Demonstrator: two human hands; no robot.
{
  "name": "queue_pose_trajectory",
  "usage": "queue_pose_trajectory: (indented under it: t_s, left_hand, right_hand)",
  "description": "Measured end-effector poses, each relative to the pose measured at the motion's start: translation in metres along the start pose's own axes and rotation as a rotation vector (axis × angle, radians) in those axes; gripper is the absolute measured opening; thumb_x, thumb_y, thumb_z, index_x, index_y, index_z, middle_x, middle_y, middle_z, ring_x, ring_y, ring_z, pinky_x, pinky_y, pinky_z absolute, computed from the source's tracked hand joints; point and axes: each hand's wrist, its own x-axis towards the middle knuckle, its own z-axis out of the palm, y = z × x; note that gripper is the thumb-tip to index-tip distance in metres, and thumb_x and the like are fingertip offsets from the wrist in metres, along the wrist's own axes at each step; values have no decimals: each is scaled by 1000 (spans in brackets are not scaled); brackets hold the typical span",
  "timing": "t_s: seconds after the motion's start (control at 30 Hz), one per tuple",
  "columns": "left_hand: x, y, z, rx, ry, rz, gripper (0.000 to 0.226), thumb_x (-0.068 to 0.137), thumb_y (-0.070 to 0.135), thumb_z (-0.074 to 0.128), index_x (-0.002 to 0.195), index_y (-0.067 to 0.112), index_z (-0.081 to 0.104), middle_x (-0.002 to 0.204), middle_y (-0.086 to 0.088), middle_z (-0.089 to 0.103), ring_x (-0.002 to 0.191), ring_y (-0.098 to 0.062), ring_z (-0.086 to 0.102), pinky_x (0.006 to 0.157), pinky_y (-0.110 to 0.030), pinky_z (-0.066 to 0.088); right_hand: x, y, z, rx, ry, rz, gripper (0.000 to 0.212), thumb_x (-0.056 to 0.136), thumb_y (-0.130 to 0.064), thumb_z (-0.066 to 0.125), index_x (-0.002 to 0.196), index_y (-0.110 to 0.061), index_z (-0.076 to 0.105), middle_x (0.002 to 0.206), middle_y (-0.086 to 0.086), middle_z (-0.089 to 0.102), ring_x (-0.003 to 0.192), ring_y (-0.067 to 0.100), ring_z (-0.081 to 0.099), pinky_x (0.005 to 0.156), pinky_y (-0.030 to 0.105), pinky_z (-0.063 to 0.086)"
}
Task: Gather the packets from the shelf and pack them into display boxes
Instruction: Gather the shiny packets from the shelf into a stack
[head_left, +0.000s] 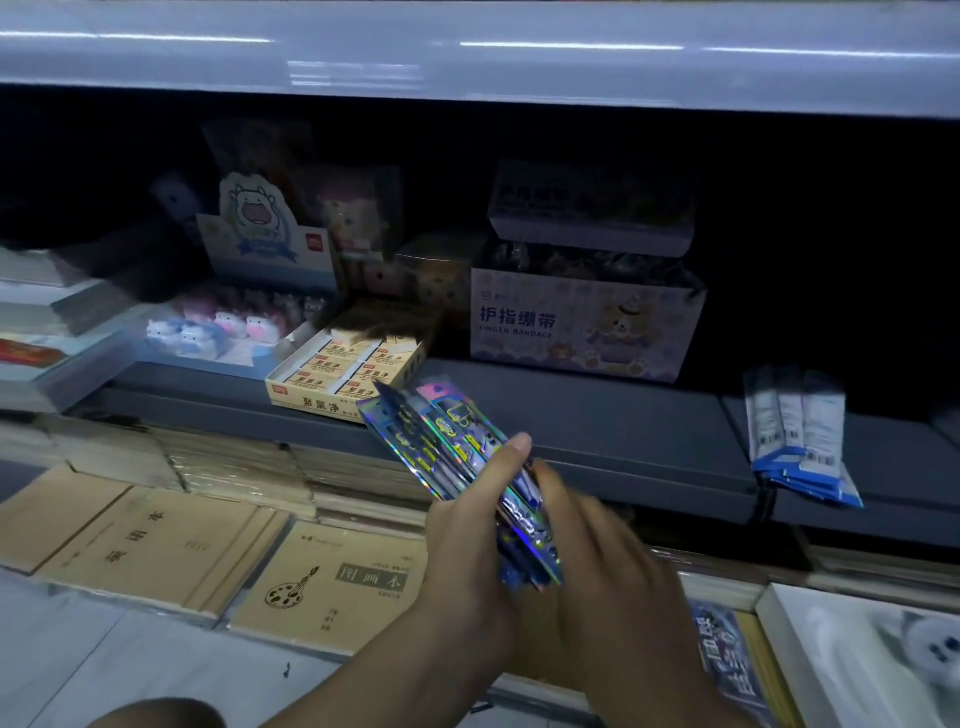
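You hold a bunch of shiny packets (457, 441) in the middle of the frame. They are long, flat and thin. Their foil flashes rainbow colors along the edges, with blue and purple in the middle. The bunch tilts, with its top end pointing to the upper left, in front of the dark grey shelf (597, 415).

Your left hand (467, 545) grips the lower part of the bunch. Its thumb lies flat across the top packet and the other fingers curl under, out of sight. Your right hand (613, 561) is against the right side of the bunch. It is blurry, so you cannot tell if its fingers are apart or closed on the packets.

The shelf is smooth and flat. Above the bunch on it stands a pale purple cardboard box (571, 322) with a bear picture and the words "FINGER BANDAGE". To its left is a low, open yellow box (332, 374) packed with small brick-shaped erasers in rows. Further left is a tray of little round pink and blue cow toys (208, 327), and behind it a blue card box (260, 244) with a cartoon cow on top.

At the right of the frame, a few white and blue packets (795, 431) lean on the shelf.

At the lower left lie flat brown paper notebooks (156, 540) in piles.
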Motion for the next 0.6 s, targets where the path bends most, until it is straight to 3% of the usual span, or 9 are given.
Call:
queue_pose_trajectory:
  t_s: [0.07,0.13,0.23,0.33,0.43,0.53,0.6]
  left_hand:
    - [-3,3,-2,41,-22,-22,33,68,40,90,77,21,64,71,-11,56,61,-27,57,57,-31,42]
    - [-7,5,-4,123,-58,-37,36,68,44,87,70,20,61,63,-11,53,49,-25,52,48,-26,35]
    - [-13,10,-4,97,-148,-74,28,76,39,83,72,18,66,69,-13,57,59,-28,58,60,-34,44]
    - [-18,15,-3,-26,-211,-102,6,85,27,74,83,22,76,80,-11,61,66,-26,64,62,-31,52]
    - [-14,19,-2,-61,-225,-74,20,84,23,72,103,21,76,82,-7,60,69,-22,63,63,-29,52]
    - [-10,25,-1,-33,-248,-59,24,80,20,74,105,20,75,82,-5,60,70,-22,63,63,-29,53]
    - [-8,30,1,-26,-262,-56,28,77,19,74,105,20,76,85,-6,62,73,-22,63,66,-30,53]
  right_hand:
    - [-4,-10,-4,45,-34,46,82,67,-20,67,147,-20,49,124,-2,69,99,17,73,59,26,56]
    - [-6,-14,-7,87,-64,79,95,62,-15,81,150,-22,47,130,-3,66,106,18,72,63,29,58]
    - [-8,-14,-12,112,-92,111,113,51,-8,94,152,-23,45,134,-1,62,108,22,71,67,35,61]
    - [-6,-15,-13,61,-40,64,107,58,-3,90,152,-19,42,134,6,63,108,27,72,71,37,62]
    - [-5,-13,-15,118,-59,0,105,60,-4,83,155,-14,40,145,7,57,123,25,65,86,33,58]
    - [-4,-8,-21,214,-129,-49,104,63,-10,61,162,-16,28,163,-3,36,146,16,41,109,23,37]
    - [-3,-8,-27,275,-134,-51,99,70,-17,49,165,-21,19,167,-10,24,153,9,28,115,20,30]
